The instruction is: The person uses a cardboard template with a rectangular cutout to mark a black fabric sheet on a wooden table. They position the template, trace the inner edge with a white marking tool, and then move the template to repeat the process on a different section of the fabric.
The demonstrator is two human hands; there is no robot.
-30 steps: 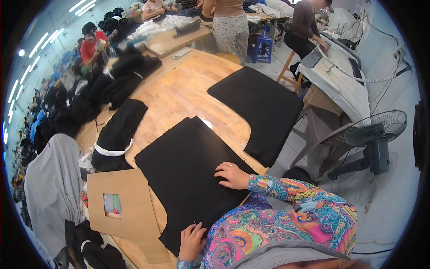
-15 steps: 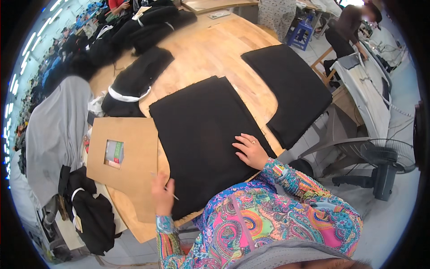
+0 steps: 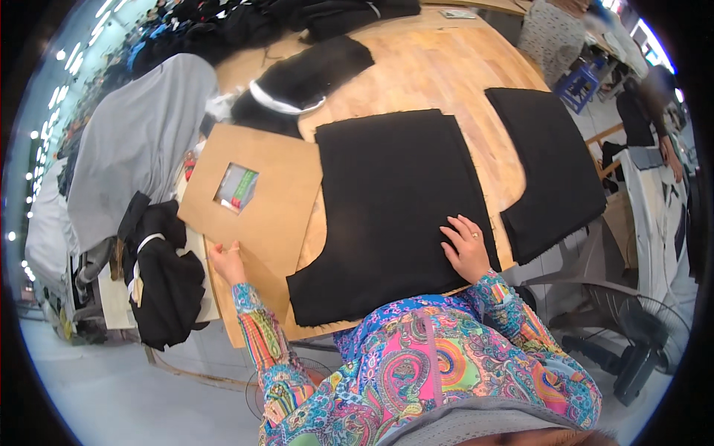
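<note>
A layered stack of black cut fabric (image 3: 394, 201) lies flat on the wooden table in front of me, notched by a curve at its lower left. My right hand (image 3: 470, 249) rests open on its lower right part, fingers spread, with a ring on one finger. Left of the stack lies a brown cardboard pattern (image 3: 286, 175) with a cut-out window. My left hand (image 3: 228, 264) is at the pattern's lower left edge, its fingers curled. What those fingers hold, if anything, is too small to make out.
Another black fabric stack (image 3: 554, 171) lies on the right side of the table (image 3: 424, 59). A black bundle tied with white (image 3: 312, 74) is behind the pattern. Grey cloth (image 3: 134, 141) and a tied black bundle (image 3: 167, 275) are at left. A fan (image 3: 639, 334) stands at right, near another person.
My left hand has moved left, from the fabric's edge to the pattern's outer edge. Its thin whitish stick no longer shows. My right hand stays on the fabric; the view has turned left.
</note>
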